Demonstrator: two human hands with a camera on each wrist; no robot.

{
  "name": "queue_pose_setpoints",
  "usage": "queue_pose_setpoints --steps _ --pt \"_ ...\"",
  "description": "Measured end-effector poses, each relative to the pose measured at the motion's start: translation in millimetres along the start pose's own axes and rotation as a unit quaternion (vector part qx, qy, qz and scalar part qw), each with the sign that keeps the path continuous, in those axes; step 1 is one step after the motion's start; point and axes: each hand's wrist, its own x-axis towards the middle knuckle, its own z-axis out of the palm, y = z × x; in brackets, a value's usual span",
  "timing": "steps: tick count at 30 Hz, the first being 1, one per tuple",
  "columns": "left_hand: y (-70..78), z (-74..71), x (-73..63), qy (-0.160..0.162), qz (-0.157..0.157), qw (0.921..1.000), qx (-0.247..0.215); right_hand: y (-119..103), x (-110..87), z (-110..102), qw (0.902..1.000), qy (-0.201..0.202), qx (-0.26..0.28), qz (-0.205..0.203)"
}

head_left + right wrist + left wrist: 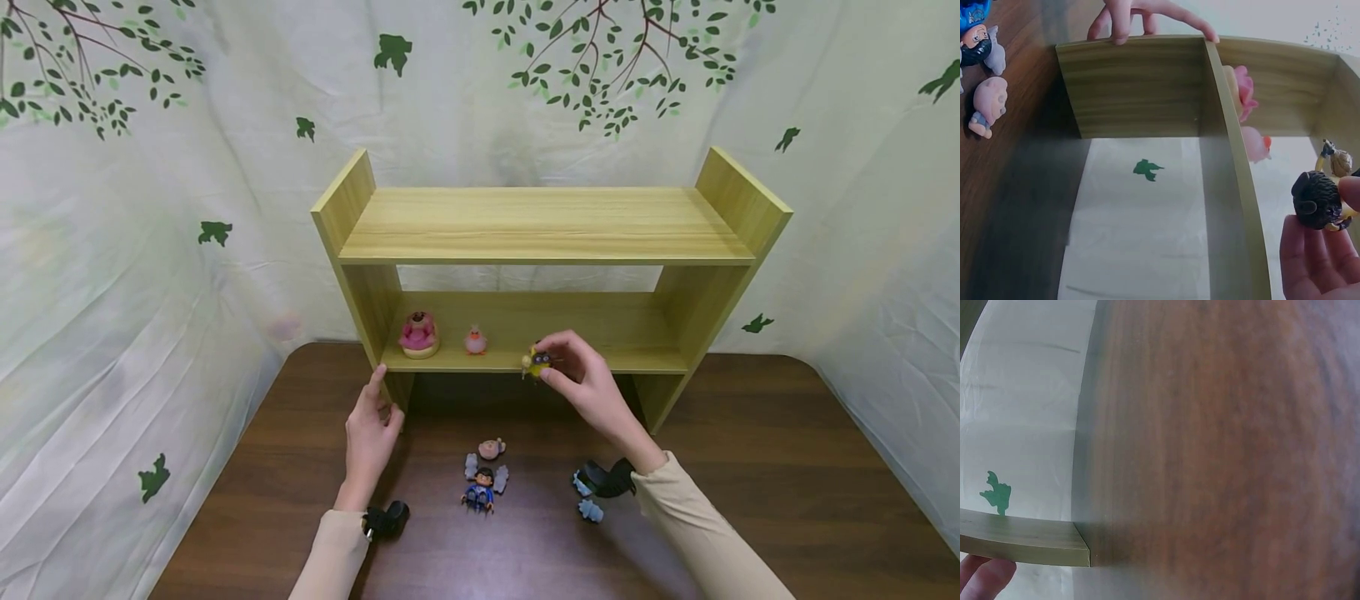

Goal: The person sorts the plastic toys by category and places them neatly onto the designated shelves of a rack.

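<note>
My right hand point(588, 379) pinches a small yellow figurine point(536, 362) with big goggle-like eyes between thumb and fingers, at the front edge of the middle shelf. From the right wrist, the figurine's dark underside point(1316, 200) shows. My left hand point(371, 433) rests its fingers on the front edge of the left side panel point(1135, 87), index finger extended. On the middle shelf stand a pink bear figurine point(418, 335) at the left and a small pink duck figurine point(476, 340) beside it. The wooden shelf unit point(547, 225) stands on the brown table point(247, 500).
On the table before the unit lie a pink-headed figurine point(491, 449), a dark-haired figurine in blue point(478, 490), two grey figurines point(501, 478) and light blue figurines point(590, 510) beside the right wrist. A leaf-printed white curtain point(247, 167) hangs behind.
</note>
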Motion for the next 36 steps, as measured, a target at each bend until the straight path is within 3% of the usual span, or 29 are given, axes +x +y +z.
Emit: queue_pose_setpoints --steps 24,31,36 --pt "0.6 0.1 -0.2 0.004 0.008 1.0 0.003 6 18.8 4 0.9992 0.032 -0.009 -0.023" --pt "-0.1 0.4 -0.5 0.004 0.008 0.9999 0.006 37 26.6 2 0.9989 0.036 -0.009 -0.03" --pt "0.1 0.1 -0.2 0.002 0.007 0.9999 0.007 39 30.9 2 0.9984 0.039 -0.024 -0.033"
